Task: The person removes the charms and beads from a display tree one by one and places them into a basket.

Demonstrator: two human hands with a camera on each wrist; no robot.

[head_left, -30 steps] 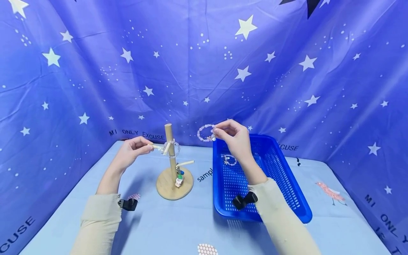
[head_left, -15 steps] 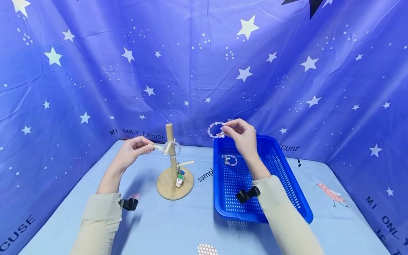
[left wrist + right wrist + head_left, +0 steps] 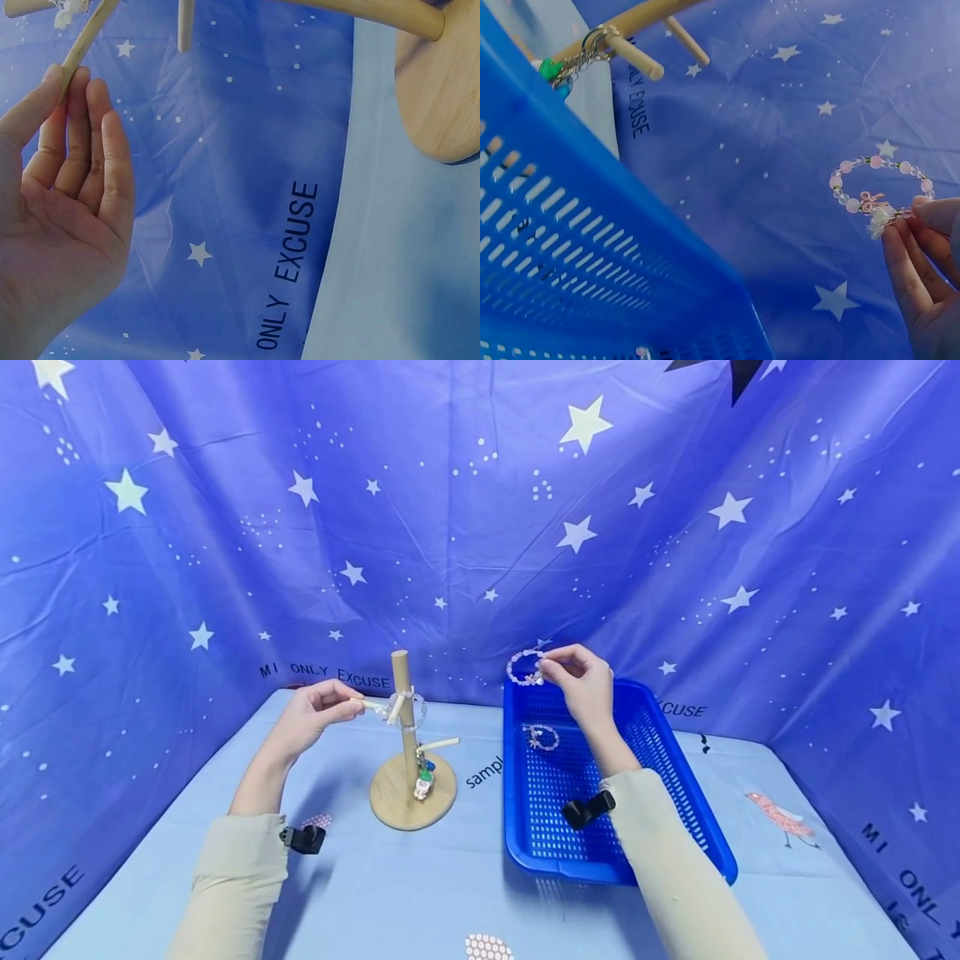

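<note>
My left hand (image 3: 307,718) pinches the tip of a peg (image 3: 81,45) on the wooden stand (image 3: 408,743), between thumb and fingertips. Clear beaded bracelets (image 3: 423,711) hang around the stand's upper pegs. From a lower peg dangles a keychain (image 3: 423,783) with a green and white figure. Between thumb and fingers, my right hand (image 3: 588,693) holds a bracelet (image 3: 882,217) of pink and clear beads with a white flower charm and a pink bow. It is raised above the far left part of the blue basket (image 3: 510,810). Another beaded bracelet (image 3: 555,740) lies inside the basket.
The stand's round base (image 3: 412,814) rests on the light blue tablecloth (image 3: 390,893), left of the basket. Behind the table hangs a blue curtain (image 3: 450,543) with stars. Small black cameras (image 3: 588,810) sit at both wrists.
My right hand has moved right with the bracelet, away from the stand and over the basket. The left hand keeps its pinch on the peg.
</note>
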